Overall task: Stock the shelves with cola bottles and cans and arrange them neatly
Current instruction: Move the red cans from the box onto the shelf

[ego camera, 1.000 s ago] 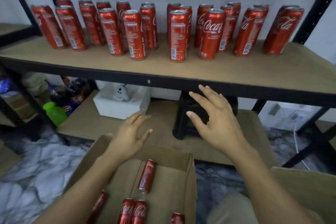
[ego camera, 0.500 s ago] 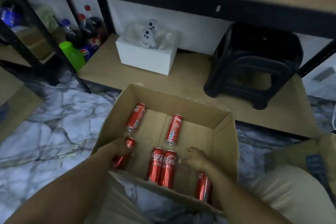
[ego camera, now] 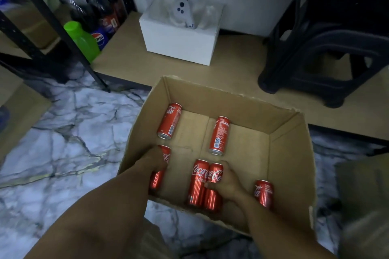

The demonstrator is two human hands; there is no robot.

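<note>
The person is bent over the box (ego camera: pixel 290 164) with both hands down inside it, each taking a can for the shelf above, which is out of view. The left hand (ego camera: pixel 154 163) has its fingers (ego camera: pixel 161 165) curled over the left can (ego camera: pixel 157 181), which lies on its side hard against the box wall, its top poking out just past the fingertips. The right hand (ego camera: pixel 229 184) is wrapped round the right can (ego camera: pixel 215 174), thumb on the side facing the neighbour (ego camera: pixel 197 183), which lies touching it on the thumb side. I'd say the thing to get right here is a clean lift. The left fingers need to get under the can and not merely press on it, since the wall leaves little room. The right should peel its can up and away from the thumb side so the neighbour isn't set rolling. Both grips sit about mid-body, which looks good for tipping the cans upright on the way up. Three more cans lie loose: the far can (ego camera: pixel 170 121) just beyond the left fingers, the middle can (ego camera: pixel 220 135) beyond the right fingertips, and the near can (ego camera: pixel 264 193) behind the right wrist. None is in the way of a straight lift.
</note>
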